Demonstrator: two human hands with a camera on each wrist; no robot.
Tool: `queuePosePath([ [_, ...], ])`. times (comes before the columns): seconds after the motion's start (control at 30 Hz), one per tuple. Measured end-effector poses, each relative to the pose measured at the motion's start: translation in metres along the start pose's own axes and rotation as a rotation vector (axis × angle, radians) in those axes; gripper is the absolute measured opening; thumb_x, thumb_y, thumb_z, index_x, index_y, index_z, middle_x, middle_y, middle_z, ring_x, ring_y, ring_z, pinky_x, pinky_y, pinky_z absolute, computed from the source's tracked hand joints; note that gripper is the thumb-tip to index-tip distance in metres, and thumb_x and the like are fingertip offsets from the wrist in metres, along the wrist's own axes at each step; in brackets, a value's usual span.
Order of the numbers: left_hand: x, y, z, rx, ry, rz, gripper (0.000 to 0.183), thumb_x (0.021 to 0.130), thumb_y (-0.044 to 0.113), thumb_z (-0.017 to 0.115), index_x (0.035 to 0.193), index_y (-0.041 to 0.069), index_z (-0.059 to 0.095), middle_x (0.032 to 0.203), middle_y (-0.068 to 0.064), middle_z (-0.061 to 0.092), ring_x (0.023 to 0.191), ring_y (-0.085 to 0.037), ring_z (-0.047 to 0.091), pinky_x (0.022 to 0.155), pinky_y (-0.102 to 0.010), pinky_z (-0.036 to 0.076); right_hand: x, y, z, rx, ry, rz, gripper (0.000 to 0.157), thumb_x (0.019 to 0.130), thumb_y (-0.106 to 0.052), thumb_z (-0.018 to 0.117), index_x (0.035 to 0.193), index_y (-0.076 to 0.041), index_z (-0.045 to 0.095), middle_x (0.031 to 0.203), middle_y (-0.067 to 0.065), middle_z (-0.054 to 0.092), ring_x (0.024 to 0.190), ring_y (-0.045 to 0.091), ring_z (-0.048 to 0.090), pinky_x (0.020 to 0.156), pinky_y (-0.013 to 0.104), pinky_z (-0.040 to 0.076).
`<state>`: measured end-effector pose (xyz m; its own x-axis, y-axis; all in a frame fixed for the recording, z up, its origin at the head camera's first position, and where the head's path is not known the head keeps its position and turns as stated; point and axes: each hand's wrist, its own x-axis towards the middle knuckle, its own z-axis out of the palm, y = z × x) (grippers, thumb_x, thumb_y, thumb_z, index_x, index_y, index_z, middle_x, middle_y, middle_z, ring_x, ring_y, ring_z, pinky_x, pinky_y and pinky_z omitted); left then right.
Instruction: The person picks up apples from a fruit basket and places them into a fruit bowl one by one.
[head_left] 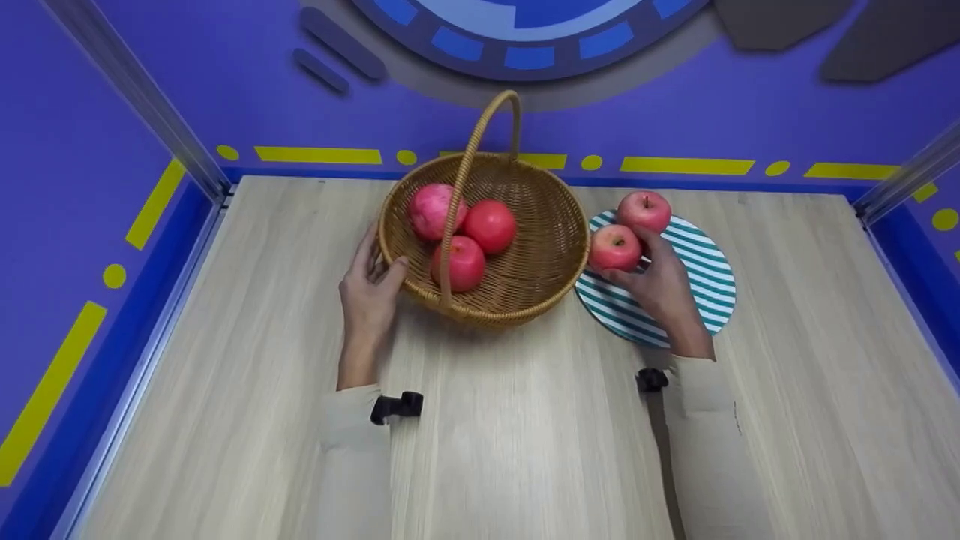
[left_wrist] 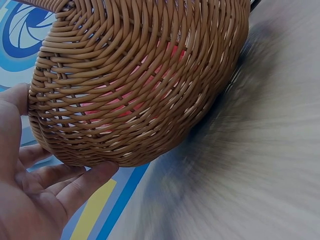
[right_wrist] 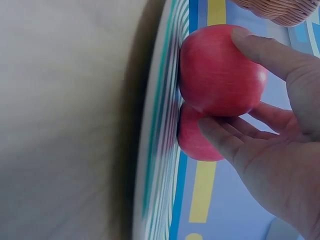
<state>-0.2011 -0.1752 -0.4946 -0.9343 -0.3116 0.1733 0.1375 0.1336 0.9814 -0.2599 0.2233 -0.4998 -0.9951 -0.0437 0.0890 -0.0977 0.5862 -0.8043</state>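
A round wicker basket [head_left: 551, 225] with a tall arched handle stands at the back middle of the table, holding 3 red and pink fruits; one is an apple [head_left: 459, 264]. My left hand [head_left: 369, 296] holds the basket's left side, its thumb near the rim; in the left wrist view the fingers [left_wrist: 75, 187] lie against the woven wall. On the right, my right hand [head_left: 660, 281] pinches the nearer apple [head_left: 613, 249] between thumb and fingers, over a green-and-white striped plate [head_left: 709, 277]. Another apple [head_left: 645, 210] sits just behind, partly covered in the right wrist view.
The pale wooden table [head_left: 510, 435] is bordered by blue-purple panels [head_left: 315, 112] at the back and both sides. Metal posts [head_left: 142, 82] stand at the corners. The basket's handle rises above its opening, and its right rim is close beside the plate.
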Motion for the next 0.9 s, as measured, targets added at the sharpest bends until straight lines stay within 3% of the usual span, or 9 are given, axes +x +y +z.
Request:
queuePosePath([
  [0.4,0.0,-0.002,-0.001,-0.011,0.001,0.018,0.066,0.099,0.014,0.069,0.161,0.014,0.048,0.156,-0.013,0.054,0.133,-0.028,0.061,0.108,-0.039,0.053,-0.002,-0.004,-0.009,0.027,-0.01,-0.006,0.084,0.091,-0.007,0.085,0.162,-0.009,0.041,0.156,0.015,0.049,0.142,0.036,0.047,0.116,0.055,0.044],
  [0.63,0.0,-0.001,0.0,-0.009,0.005,0.027,0.067,0.098,0.013,0.069,0.162,0.013,0.048,0.156,-0.012,0.054,0.135,-0.027,0.06,0.108,-0.038,0.052,-0.005,-0.01,-0.015,-0.007,0.014,0.04,0.081,0.092,-0.012,0.085,0.161,-0.008,0.043,0.159,0.015,0.048,0.146,0.036,0.044,0.118,0.055,0.043],
  [0.9,-0.001,0.001,0.0,-0.001,-0.001,0.009,0.067,0.099,0.014,0.069,0.162,0.013,0.047,0.157,-0.014,0.053,0.135,-0.029,0.059,0.108,-0.039,0.053,-0.009,-0.02,-0.019,-0.007,0.065,0.057,0.073,0.096,-0.017,0.081,0.159,-0.006,0.045,0.155,0.017,0.051,0.141,0.037,0.05,0.118,0.054,0.043],
])
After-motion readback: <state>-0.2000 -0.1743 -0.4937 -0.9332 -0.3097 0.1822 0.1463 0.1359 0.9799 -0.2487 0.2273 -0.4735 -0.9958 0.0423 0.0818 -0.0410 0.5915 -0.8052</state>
